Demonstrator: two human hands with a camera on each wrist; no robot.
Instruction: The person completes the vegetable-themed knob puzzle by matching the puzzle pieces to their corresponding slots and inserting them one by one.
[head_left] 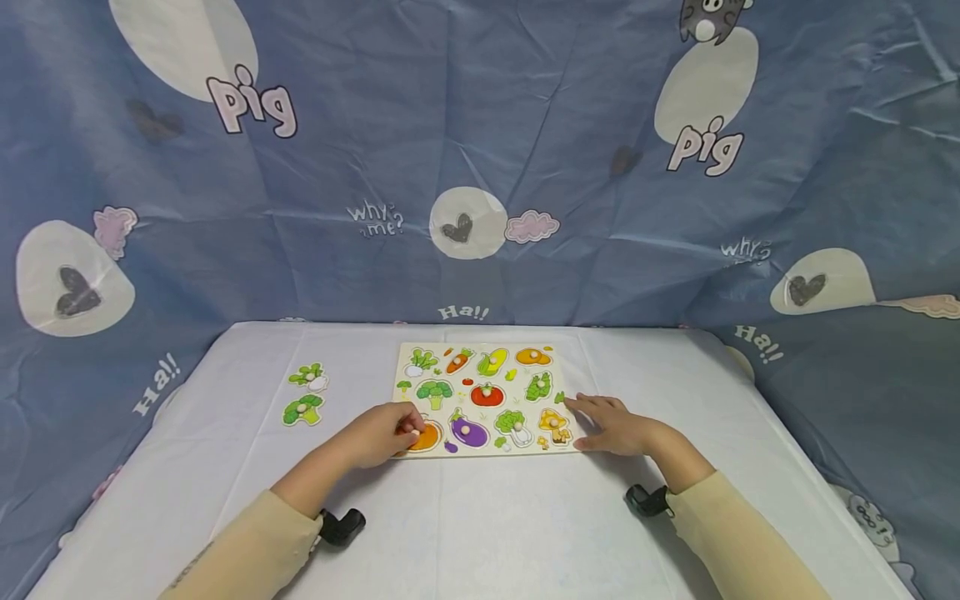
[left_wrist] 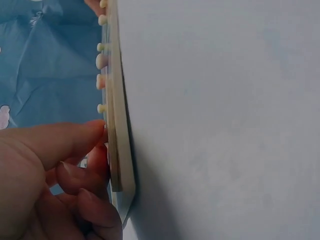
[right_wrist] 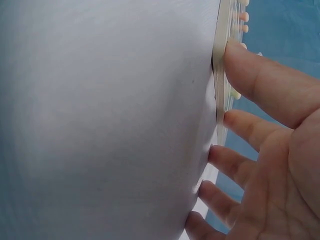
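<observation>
A wooden knob puzzle board with vegetable pieces lies flat on the white table. At its near left corner, my left hand pinches the knob of the orange pumpkin piece, thumb and index finger meeting on it. From the side, in the left wrist view, this piece's wooden edge stands proud of the board. My right hand rests at the board's right edge with fingers spread; the right wrist view has its thumb against that edge. Beside the pumpkin sits the purple eggplant piece.
Left of the board, a white radish piece with green leaves and a broccoli piece lie on the table. Behind the table hangs a blue printed cloth. Each wrist wears a black camera mount.
</observation>
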